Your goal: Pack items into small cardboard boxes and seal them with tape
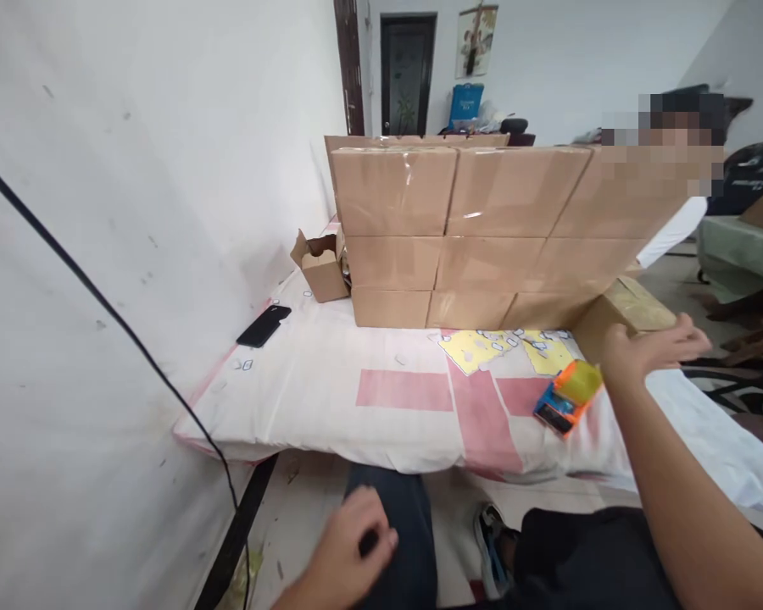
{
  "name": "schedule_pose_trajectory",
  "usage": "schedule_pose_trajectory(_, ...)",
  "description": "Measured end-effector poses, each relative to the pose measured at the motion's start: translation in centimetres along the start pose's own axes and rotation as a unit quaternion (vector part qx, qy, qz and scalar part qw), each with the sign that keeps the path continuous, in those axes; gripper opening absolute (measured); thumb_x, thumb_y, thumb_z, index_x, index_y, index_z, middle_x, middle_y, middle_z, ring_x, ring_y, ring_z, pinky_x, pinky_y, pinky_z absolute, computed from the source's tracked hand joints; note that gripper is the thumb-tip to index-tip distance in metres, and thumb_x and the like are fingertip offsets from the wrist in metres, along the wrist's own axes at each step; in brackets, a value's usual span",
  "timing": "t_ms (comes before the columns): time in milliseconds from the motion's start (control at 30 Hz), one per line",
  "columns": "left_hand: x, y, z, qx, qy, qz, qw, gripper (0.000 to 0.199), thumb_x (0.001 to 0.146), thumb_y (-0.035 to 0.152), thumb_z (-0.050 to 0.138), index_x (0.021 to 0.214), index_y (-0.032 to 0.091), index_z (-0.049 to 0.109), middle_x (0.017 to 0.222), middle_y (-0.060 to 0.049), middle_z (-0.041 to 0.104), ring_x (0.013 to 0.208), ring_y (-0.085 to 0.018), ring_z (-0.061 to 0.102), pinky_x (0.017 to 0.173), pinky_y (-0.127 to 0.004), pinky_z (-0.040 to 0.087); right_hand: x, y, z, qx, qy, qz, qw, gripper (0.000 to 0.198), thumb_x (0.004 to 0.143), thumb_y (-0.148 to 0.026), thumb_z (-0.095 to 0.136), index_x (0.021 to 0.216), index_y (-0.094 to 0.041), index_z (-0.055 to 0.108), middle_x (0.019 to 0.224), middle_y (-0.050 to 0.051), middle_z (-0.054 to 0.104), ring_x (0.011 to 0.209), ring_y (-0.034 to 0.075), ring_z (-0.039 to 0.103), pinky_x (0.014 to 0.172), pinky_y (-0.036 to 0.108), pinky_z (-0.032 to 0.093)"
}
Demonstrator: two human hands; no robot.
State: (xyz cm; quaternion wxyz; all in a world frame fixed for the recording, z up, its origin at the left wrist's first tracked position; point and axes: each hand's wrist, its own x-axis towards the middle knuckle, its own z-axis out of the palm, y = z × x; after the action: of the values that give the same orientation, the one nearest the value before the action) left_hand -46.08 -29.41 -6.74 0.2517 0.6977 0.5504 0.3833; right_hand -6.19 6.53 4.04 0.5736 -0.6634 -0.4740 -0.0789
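My left hand hangs low over a dark trouser knee, its fingers loosely curled with nothing visible in them. At the right, my right hand reaches forward with thumb and fingers stretched apart. Just behind it is a brown cardboard box, partly hidden; whether the hand touches it I cannot tell. This box stands by the right end of a wall of stacked, taped cardboard boxes. Left of my right wrist, an orange and blue tape dispenser with yellow tape lies on the cloth-covered table.
A black phone lies near the left wall. Beside the stack stands a small open carton. Behind the stack's right end is another person in a white sleeve. A black cable crosses the left side.
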Motion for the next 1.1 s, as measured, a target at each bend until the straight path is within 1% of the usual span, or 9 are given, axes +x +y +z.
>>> schedule_pose_trajectory(100,7.8,-3.2,-7.5,-0.023,0.197,-0.028,0.980,0.019,0.092,0.030,0.055,0.074,0.023,0.052,0.073,0.000,0.055,0.071,-0.017,0.054,0.068,-0.031,0.045,-6.3,-9.8,2.1,0.042,-0.092,-0.222,0.970,0.051,0.077,-0.028,0.057,0.127,-0.019,0.053,0.127,0.020,0.051,0.129,0.038,0.042,0.110,0.062,0.031)
schedule_pose_trajectory(233,20.8,-10.5,-15.3,-0.079,0.428,-0.088,0.896,0.036,0.076,0.033,0.077,0.100,0.023,0.054,0.106,-0.005,0.058,0.101,-0.020,0.057,0.086,-0.031,0.047,-18.6,-21.8,8.8,0.180,-0.419,-0.368,0.811,0.036,0.083,-0.026,0.053,0.117,-0.025,0.060,0.128,0.013,0.056,0.127,0.031,0.049,0.113,0.054,0.036)
schedule_pose_trajectory(300,27.1,-14.0,-18.0,-0.199,0.485,-0.175,0.834,0.057,0.071,0.033,0.083,0.115,0.022,0.048,0.128,-0.010,0.052,0.117,-0.021,0.054,0.102,-0.033,0.043,-24.1,-27.2,13.5,0.240,-0.516,-0.328,0.754,0.051,0.084,-0.023,0.050,0.135,-0.019,0.050,0.146,0.015,0.045,0.136,0.030,0.043,0.114,0.051,0.037)
schedule_pose_trajectory(333,29.9,-15.6,-19.2,-0.221,0.495,-0.201,0.816,0.065,0.075,0.038,0.081,0.124,0.020,0.043,0.136,-0.014,0.047,0.124,-0.022,0.051,0.107,-0.035,0.040,-26.2,-29.6,16.1,0.254,-0.538,-0.278,0.754,0.061,0.083,-0.022,0.049,0.143,-0.014,0.041,0.152,0.018,0.037,0.141,0.031,0.038,0.117,0.051,0.035)
schedule_pose_trajectory(467,37.5,-20.6,-22.0,-0.270,0.475,-0.228,0.806,0.076,0.087,0.052,0.067,0.141,0.015,0.029,0.151,-0.025,0.035,0.135,-0.026,0.048,0.111,-0.037,0.038,-29.8,-37.1,26.8,0.252,-0.511,-0.021,0.821,0.086,0.076,-0.011,0.048,0.153,0.002,0.013,0.161,0.025,0.017,0.154,0.034,0.005,0.124,0.056,0.013)
schedule_pose_trajectory(567,40.1,-22.9,-22.4,-0.283,0.437,-0.209,0.828,0.067,0.091,0.052,0.061,0.141,0.015,0.036,0.151,-0.023,0.042,0.136,-0.025,0.049,0.111,-0.035,0.039,-29.2,-38.9,32.7,0.268,-0.451,0.101,0.845,0.091,0.074,-0.006,0.047,0.155,-0.002,0.007,0.158,0.024,0.023,0.152,0.035,0.005,0.121,0.063,0.005)
schedule_pose_trajectory(700,41.5,-24.7,-22.2,-0.281,0.403,-0.186,0.851,0.047,0.095,0.053,0.054,0.122,0.014,0.058,0.130,-0.019,0.063,0.124,-0.027,0.059,0.107,-0.039,0.044,-29.3,-37.6,35.7,0.246,-0.446,0.123,0.852,0.070,0.083,-0.008,0.039,0.152,-0.007,0.027,0.148,0.025,0.037,0.144,0.036,0.026,0.117,0.064,0.013)
schedule_pose_trajectory(833,38.9,-24.6,-22.8,-0.269,0.417,-0.179,0.850,0.041,0.096,0.054,0.051,0.108,0.017,0.064,0.119,-0.016,0.068,0.119,-0.029,0.061,0.108,-0.043,0.044,-32.0,-36.0,34.3,0.225,-0.441,0.083,0.864,0.047,0.092,-0.021,0.038,0.137,-0.015,0.053,0.134,0.020,0.047,0.130,0.036,0.039,0.113,0.061,0.024)
schedule_pose_trajectory(1100,22.3,-17.4,-23.2,-0.190,0.482,-0.122,0.847,0.041,0.091,0.055,0.056,0.109,0.018,0.062,0.117,-0.009,0.067,0.120,-0.024,0.059,0.109,-0.037,0.044,-34.6,-33.2,21.5,0.346,-0.468,-0.044,0.812,0.035,0.095,-0.043,0.044,0.101,-0.018,0.068,0.093,0.010,0.058,0.089,0.025,0.057,0.089,0.040,0.048)
